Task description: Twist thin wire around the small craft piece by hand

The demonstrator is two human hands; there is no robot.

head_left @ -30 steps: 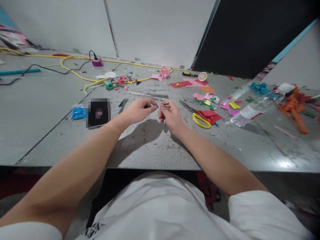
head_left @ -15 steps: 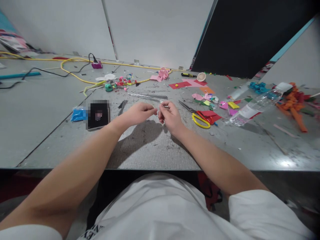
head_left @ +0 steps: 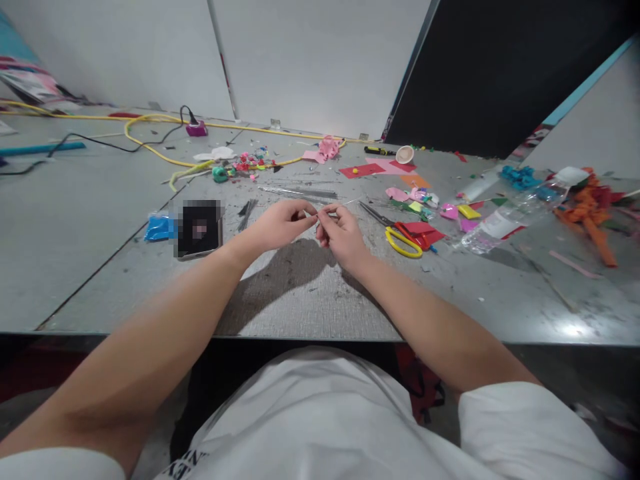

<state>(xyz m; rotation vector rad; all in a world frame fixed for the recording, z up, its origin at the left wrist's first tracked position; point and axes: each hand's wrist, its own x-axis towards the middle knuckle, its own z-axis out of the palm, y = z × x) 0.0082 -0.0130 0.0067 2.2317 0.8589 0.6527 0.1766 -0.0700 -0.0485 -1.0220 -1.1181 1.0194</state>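
Observation:
My left hand [head_left: 285, 223] and my right hand [head_left: 343, 237] meet fingertip to fingertip above the middle of the table. A thin, light wire [head_left: 352, 202] sticks out past the right hand's fingers, which are pinched on it. The left thumb and forefinger close at the same spot; the piece between the fingertips is mostly hidden. Just beyond the hands lies a bundle of thin grey wires [head_left: 300, 193]. Scissors with red and yellow handles [head_left: 403, 241] rest to the right of my right hand. Short dark strips [head_left: 246, 215] lie left of my left hand.
A dark-screened device [head_left: 200, 230] and a blue packet [head_left: 157, 228] lie on the left. A clear plastic bottle [head_left: 515, 213] lies on the right near orange crepe paper [head_left: 593, 217]. Behind are coloured paper scraps [head_left: 363, 171], a cutter knife [head_left: 379, 151] and a yellow cable [head_left: 160, 159].
The left fingers have closed the small gap and now touch the right fingertips. The wire's end now shows beyond the right hand. The view has shifted slightly.

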